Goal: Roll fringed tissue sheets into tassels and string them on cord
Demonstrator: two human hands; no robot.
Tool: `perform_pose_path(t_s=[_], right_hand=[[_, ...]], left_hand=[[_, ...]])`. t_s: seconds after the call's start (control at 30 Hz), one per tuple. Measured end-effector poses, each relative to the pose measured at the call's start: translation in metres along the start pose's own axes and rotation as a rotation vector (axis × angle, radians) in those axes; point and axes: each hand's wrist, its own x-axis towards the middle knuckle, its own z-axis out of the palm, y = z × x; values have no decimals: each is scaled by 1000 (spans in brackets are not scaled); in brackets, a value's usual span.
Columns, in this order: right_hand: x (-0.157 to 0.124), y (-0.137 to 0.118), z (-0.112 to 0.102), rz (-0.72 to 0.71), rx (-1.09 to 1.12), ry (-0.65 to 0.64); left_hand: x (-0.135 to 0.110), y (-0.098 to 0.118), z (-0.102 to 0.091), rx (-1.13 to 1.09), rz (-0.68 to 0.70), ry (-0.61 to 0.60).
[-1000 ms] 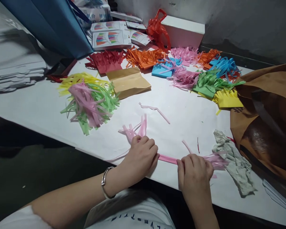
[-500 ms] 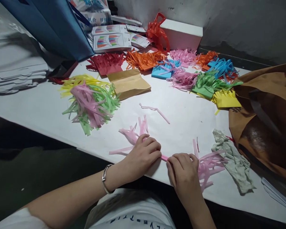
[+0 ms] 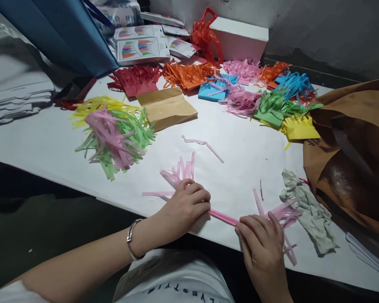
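A pink tissue paper tassel (image 3: 223, 217) lies along the table's front edge, its middle rolled into a narrow strip and its fringes loose at both ends. My left hand (image 3: 185, 207) is closed on the left part of the roll, with fringe strands spreading out past the fingers. On the right part, my right hand (image 3: 262, 242) pinches the roll with its fingertips; more fringe sticks out beyond it. The rolled stretch between the hands is in plain view. A loose pink strip (image 3: 204, 144) lies on the table ahead of my hands.
Pink, green and yellow fringes (image 3: 113, 139) are heaped at left, near a folded tan paper (image 3: 167, 107). Several coloured fringed bundles (image 3: 276, 109) line the back. A crumpled glove-like cloth (image 3: 306, 214) and brown bag (image 3: 344, 155) lie at right; a blue bag (image 3: 60, 33) stands back left.
My right hand has slid right and toward me, so a longer stretch of the pink roll shows between my hands. The left hand has shifted only slightly.
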Motion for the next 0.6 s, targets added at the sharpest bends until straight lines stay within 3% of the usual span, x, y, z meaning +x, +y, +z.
perform_pose_path(t_s=[0.23, 0.6], right_hand=[[8, -12, 7, 206, -290, 56], [1, 0, 9, 127, -1, -9]], left_hand=[[14, 14, 1, 160, -142, -84], [7, 8, -2, 110, -76, -57]])
